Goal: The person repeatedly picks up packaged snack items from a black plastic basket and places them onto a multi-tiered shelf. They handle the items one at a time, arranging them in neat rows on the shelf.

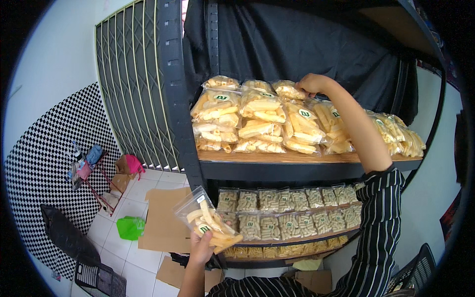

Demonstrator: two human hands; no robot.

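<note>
In my left hand (202, 247) is a clear zip bag of pale yellow snack sticks (213, 223), held tilted in front of the lower shelves with my fingers closed on it. My right arm reaches over the top shelf. There my right hand (314, 84), fingers curled in a pinch, grips the edge of a small snack bag (288, 90) in the back row; its fingertips are partly hidden. Larger bags of snack sticks (262, 106) with round labels are stacked along the front of that shelf.
The wooden top shelf (297, 157) has a black metal frame (180, 99). Below stand rows of smaller packets (269, 226). Cardboard (163, 218), a green plastic bag (130, 227) and a black crate (99, 279) lie at the left on white tiles. A folding gate (138, 84) stands behind.
</note>
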